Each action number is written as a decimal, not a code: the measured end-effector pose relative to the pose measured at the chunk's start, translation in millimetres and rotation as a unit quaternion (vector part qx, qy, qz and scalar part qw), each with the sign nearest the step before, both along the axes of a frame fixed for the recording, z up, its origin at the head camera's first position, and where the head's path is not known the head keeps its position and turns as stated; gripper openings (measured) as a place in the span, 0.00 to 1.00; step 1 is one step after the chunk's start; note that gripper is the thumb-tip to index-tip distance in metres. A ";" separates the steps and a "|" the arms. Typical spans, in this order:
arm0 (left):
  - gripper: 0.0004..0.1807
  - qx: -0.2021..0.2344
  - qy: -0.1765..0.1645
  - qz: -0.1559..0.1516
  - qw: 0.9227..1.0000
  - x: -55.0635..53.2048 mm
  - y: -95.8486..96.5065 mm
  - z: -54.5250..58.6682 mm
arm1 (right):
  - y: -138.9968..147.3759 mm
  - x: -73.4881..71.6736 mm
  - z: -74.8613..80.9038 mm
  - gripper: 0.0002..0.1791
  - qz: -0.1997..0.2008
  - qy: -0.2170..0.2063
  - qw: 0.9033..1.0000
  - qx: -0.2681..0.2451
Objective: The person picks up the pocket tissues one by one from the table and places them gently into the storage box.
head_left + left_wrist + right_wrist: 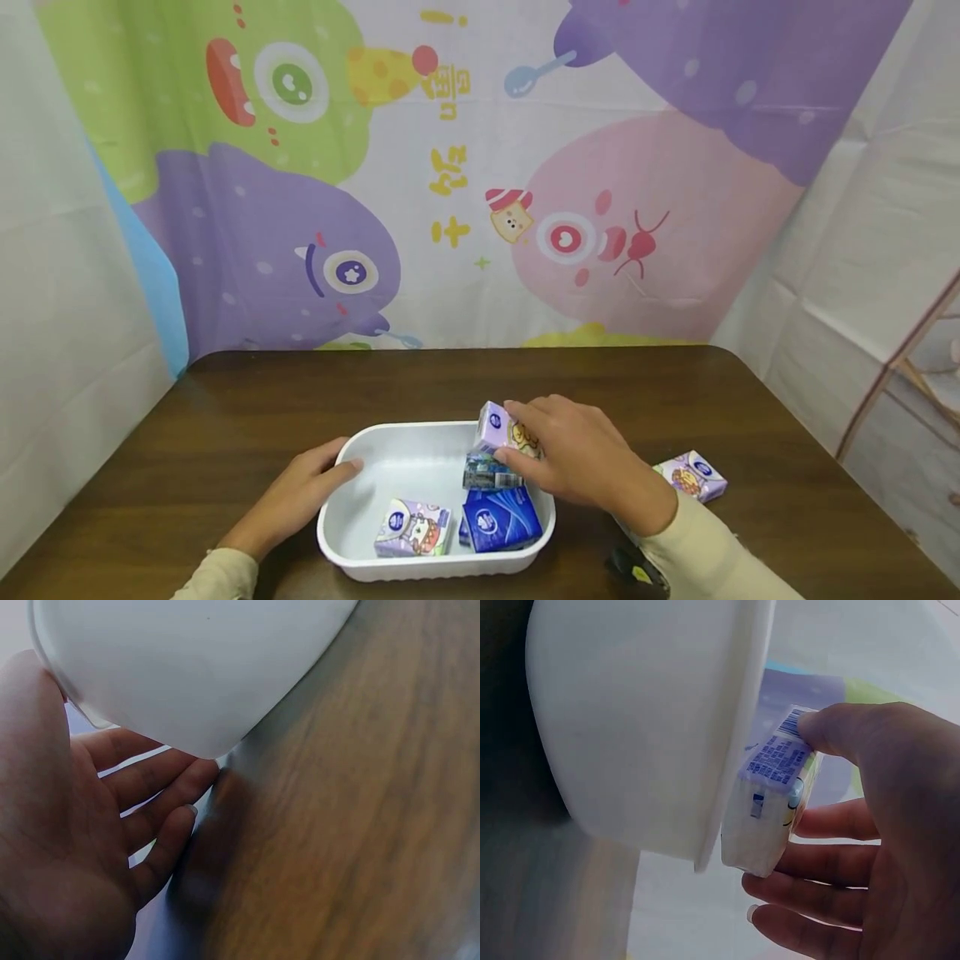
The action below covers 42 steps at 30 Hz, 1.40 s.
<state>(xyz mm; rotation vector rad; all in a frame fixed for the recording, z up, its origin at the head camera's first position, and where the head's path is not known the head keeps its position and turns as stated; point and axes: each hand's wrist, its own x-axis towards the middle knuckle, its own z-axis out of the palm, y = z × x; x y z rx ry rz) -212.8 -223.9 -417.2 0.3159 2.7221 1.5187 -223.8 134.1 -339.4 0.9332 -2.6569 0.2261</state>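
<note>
My right hand (573, 446) holds a lilac tissue pack (494, 427) between thumb and fingers, over the right rear rim of a white plastic tub (427, 569). In the right wrist view the pack (769, 772) shows its printed, barcoded side, close to the tub's rim. At the tub's left end my left hand (303, 492) grips the wall, thumb over the rim and fingers against the outside (150, 787). Inside the tub lie another lilac tissue pack (412, 529), a blue tissue pack (504, 521) and a dark pack with a barcode (491, 473), partly hidden beneath the held one.
One more lilac tissue pack (697, 477) lies on the brown table (300, 375), right of the tub and partly behind my right wrist. A black object with a yellow mark (633, 568) sits under my right forearm. A cartoon-printed curtain (465, 308) hangs behind the table.
</note>
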 end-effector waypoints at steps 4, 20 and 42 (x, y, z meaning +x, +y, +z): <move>0.19 -0.002 0.000 0.002 1.000 0.7 1.0 -0.9 | -1.1 1.3 -2.9 0.33 0.001 -0.006 1.000 0.002; 0.20 -0.014 -0.002 0.008 1.000 1.0 -0.5 0.5 | -4.4 -1.6 -10.7 0.31 0.033 -0.004 0.999 0.005; 0.20 -0.015 0.000 0.006 1.000 0.5 1.0 0.1 | 1.9 -4.7 -10.4 0.22 0.027 0.025 0.999 0.027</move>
